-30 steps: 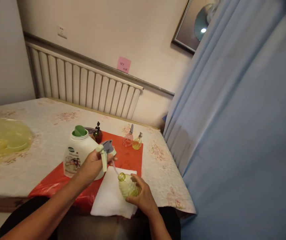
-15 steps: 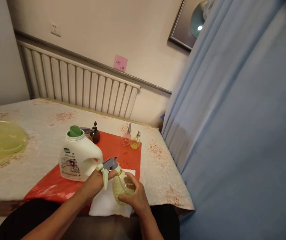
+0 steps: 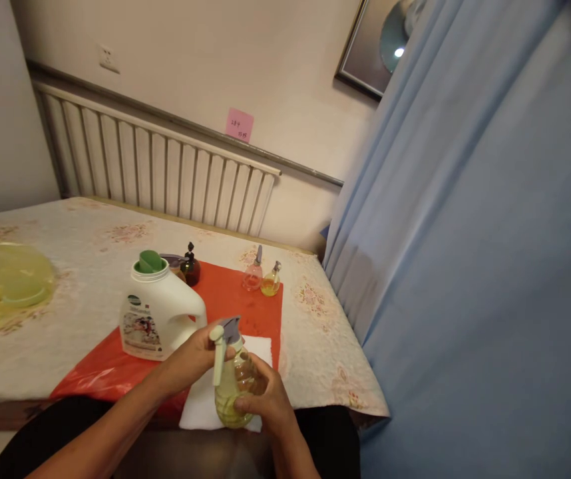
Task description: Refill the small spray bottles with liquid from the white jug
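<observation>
A clear yellow-green spray bottle [image 3: 230,401] with a grey and pale green trigger head is held between my two hands, over a folded white cloth [image 3: 196,404]. My left hand [image 3: 196,359] grips it at the neck, just under the spray head, its fingers partly hidden behind the bottle. My right hand [image 3: 268,399] is wrapped round the side of the bottle's body, thumb across the front. Just beyond my left hand, a large white jug [image 3: 166,313] with a handle and a label stands on a red sheet [image 3: 215,289]; a green cup sits in its mouth.
Dark and brown bottles [image 3: 191,271] stand behind the jug. At the sheet's far right corner are a pink spray bottle [image 3: 252,277] and a small yellow one [image 3: 270,285]. A translucent yellow basin [image 3: 6,279] lies at left. A blue curtain [image 3: 445,266] hangs along the right.
The spray bottle has turned in my hands, its trigger now facing more toward me. It has come slightly lower and more upright, with both hands still on it.
</observation>
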Demonstrator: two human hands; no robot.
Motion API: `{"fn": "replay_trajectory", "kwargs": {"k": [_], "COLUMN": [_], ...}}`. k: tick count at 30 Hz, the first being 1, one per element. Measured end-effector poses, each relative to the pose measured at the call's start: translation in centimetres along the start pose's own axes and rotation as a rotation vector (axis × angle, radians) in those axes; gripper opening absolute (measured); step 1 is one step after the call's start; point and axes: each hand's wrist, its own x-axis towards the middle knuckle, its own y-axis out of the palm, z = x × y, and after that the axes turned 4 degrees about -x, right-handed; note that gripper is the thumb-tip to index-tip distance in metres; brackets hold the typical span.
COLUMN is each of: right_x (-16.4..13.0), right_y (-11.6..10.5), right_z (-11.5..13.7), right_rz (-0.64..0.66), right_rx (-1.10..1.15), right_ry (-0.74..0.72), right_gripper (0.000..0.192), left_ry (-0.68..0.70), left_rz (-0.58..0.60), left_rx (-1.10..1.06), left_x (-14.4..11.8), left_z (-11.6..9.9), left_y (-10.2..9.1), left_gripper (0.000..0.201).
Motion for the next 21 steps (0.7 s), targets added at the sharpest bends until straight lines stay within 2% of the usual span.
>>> {"fn": "replay_trajectory", "kwargs": {"k": [3, 6, 10, 17, 21], "right_x": [0.2, 0.4, 0.2, -0.3, -0.2], "right_y": [0.2, 0.2, 0.3, 0.9, 0.7], "right_z": [-0.5, -0.7, 0.1, 1.6, 1.2], "right_rz": [-0.083, -0.090, -0.048, 0.020, 0.002], "right_rx": [-0.053, -0.049, 0.001, 0.050, 0.044], "right_ry": [0.013, -0.005, -0.035, -0.050, -0.041], "right_gripper": [0.087, 0.087, 0.082, 0.076, 0.080], "left_ry": [0.029, -0.002, -0.016, -0.053, -0.074], "left_rz": [-0.106, -0.189, -0.137, -0.035, -0.054], "left_rx": [-0.024, -0.009, -0.013, -0.155, -0.235], "left_x": [0.5, 0.6, 0.3, -0.2, 0.1], "left_z": [0.2, 0.0, -0.4, -0.3, 0.1], "left_y": [0.8, 1.3, 1.3, 1.1, 1.5], "left_gripper": [0.029, 0.033, 0.031, 0.028, 0.033]}}
